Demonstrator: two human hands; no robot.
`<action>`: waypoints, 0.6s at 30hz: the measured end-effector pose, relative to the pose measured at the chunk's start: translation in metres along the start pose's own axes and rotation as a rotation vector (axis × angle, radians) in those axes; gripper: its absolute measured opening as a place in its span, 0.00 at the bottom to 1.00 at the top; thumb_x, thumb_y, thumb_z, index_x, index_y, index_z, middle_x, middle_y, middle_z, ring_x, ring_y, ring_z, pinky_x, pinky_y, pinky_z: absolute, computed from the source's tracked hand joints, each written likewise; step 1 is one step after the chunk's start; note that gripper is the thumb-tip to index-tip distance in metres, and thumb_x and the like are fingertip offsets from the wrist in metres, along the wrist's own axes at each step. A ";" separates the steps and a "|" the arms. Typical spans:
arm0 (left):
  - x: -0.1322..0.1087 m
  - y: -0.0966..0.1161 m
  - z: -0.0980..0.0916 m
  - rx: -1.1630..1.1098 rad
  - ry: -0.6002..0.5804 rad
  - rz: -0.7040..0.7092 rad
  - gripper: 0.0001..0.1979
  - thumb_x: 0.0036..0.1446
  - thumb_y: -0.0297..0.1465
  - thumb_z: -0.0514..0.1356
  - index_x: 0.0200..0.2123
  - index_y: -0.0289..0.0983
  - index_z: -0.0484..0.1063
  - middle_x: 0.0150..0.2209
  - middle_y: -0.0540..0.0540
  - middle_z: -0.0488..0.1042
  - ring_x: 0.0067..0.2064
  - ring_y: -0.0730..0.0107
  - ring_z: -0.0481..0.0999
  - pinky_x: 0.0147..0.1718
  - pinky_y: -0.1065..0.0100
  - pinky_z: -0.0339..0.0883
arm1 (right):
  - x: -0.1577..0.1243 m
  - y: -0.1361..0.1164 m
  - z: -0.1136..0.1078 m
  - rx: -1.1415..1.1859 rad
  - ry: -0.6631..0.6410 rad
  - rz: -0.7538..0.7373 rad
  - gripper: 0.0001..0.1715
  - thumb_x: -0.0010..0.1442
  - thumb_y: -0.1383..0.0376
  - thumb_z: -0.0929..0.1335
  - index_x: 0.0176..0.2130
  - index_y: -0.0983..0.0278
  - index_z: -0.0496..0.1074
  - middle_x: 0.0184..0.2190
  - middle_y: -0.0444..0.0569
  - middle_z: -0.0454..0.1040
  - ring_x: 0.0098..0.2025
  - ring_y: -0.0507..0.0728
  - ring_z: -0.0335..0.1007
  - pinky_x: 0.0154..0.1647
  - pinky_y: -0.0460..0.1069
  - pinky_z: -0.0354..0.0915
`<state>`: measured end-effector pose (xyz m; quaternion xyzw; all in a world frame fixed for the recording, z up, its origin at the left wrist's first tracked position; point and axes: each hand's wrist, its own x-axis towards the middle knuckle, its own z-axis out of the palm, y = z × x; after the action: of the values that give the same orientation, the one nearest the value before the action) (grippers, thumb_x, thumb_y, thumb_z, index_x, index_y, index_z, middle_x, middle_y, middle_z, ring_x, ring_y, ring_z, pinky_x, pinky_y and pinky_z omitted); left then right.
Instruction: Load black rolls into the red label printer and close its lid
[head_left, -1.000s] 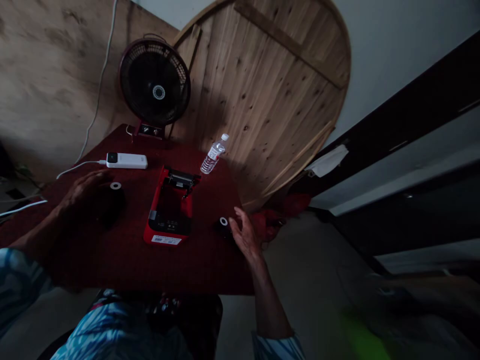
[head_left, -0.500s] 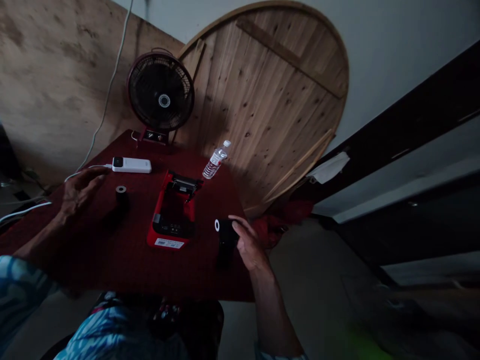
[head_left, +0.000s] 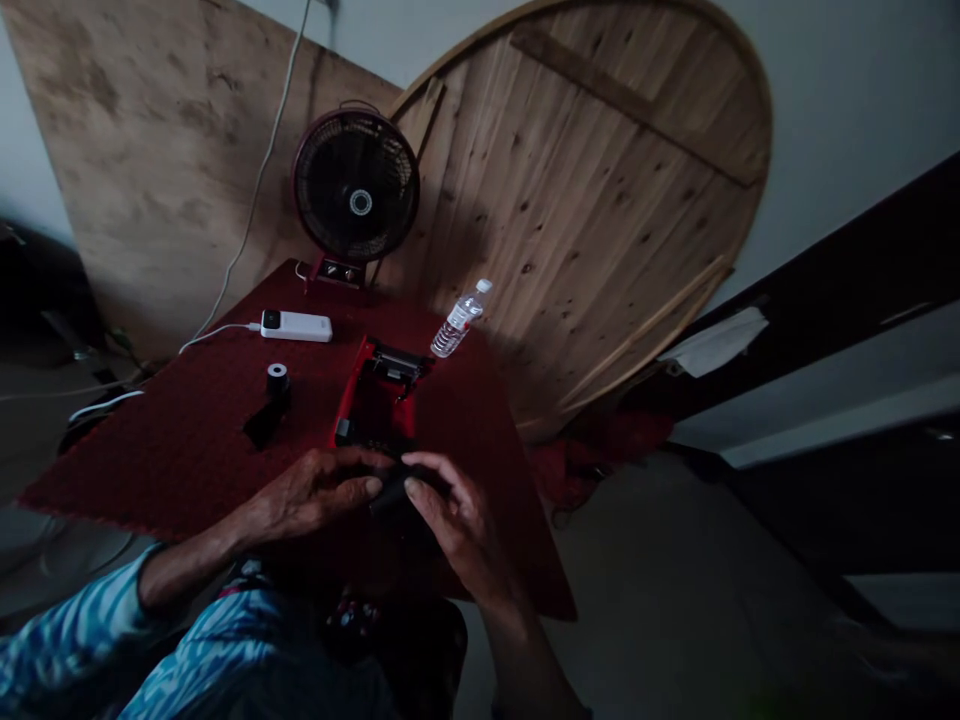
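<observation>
Both hands meet over the near edge of a dark red table (head_left: 187, 450). My right hand (head_left: 457, 525) grips a small black roll (head_left: 391, 490), and my left hand (head_left: 311, 490) pinches the same roll from the left side. Just behind the hands lies a red label printer (head_left: 379, 405) with its lid open. Its front is hidden by my fingers. A second black roll (head_left: 277, 380) with a white core stands upright on the table to the left, with a dark strip trailing from it.
A black fan (head_left: 356, 190) stands at the table's far edge. A white power bank (head_left: 296, 325) with a white cable lies left of the printer, a clear water bottle (head_left: 459, 320) to its right. A round wooden board (head_left: 592, 200) leans on the wall behind.
My right hand lifted the black roll from the table's right side and brought it toward me. My left hand left the other roll and joined it. The view shifted left.
</observation>
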<state>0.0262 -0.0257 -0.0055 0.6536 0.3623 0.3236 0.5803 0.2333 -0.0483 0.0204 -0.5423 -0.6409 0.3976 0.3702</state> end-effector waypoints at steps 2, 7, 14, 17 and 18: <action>0.000 -0.003 0.001 -0.128 -0.049 -0.060 0.23 0.58 0.47 0.58 0.51 0.39 0.73 0.47 0.43 0.79 0.48 0.57 0.77 0.46 0.62 0.70 | -0.002 -0.003 0.003 -0.064 0.011 -0.027 0.16 0.58 0.54 0.69 0.44 0.57 0.76 0.41 0.47 0.78 0.42 0.58 0.73 0.41 0.49 0.69; -0.004 -0.016 0.007 -0.358 -0.086 -0.101 0.26 0.51 0.49 0.66 0.46 0.37 0.73 0.39 0.44 0.78 0.41 0.61 0.77 0.41 0.63 0.69 | -0.004 -0.006 0.007 -0.038 -0.039 -0.052 0.18 0.60 0.54 0.67 0.47 0.57 0.74 0.42 0.46 0.78 0.45 0.57 0.73 0.46 0.50 0.68; -0.009 -0.023 0.005 -0.568 -0.027 -0.150 0.27 0.50 0.46 0.69 0.47 0.33 0.74 0.35 0.45 0.76 0.35 0.67 0.75 0.36 0.68 0.67 | -0.015 0.000 -0.004 0.159 -0.181 0.080 0.26 0.62 0.53 0.67 0.57 0.58 0.65 0.46 0.49 0.74 0.49 0.58 0.71 0.49 0.52 0.67; -0.008 -0.024 0.010 -0.712 -0.070 -0.165 0.26 0.51 0.44 0.69 0.48 0.34 0.75 0.34 0.45 0.77 0.34 0.67 0.76 0.35 0.68 0.67 | -0.021 0.009 -0.005 0.116 -0.158 0.067 0.27 0.60 0.56 0.68 0.58 0.57 0.65 0.47 0.49 0.74 0.50 0.58 0.70 0.52 0.54 0.65; -0.008 -0.025 0.012 -0.766 -0.088 -0.169 0.25 0.50 0.43 0.69 0.48 0.34 0.76 0.34 0.44 0.77 0.33 0.67 0.76 0.35 0.68 0.68 | -0.022 0.011 -0.005 0.085 -0.140 0.050 0.27 0.60 0.57 0.69 0.57 0.56 0.66 0.45 0.48 0.74 0.49 0.58 0.70 0.52 0.55 0.65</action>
<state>0.0298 -0.0369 -0.0322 0.3707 0.2426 0.3578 0.8220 0.2457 -0.0688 0.0115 -0.5126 -0.6341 0.4705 0.3373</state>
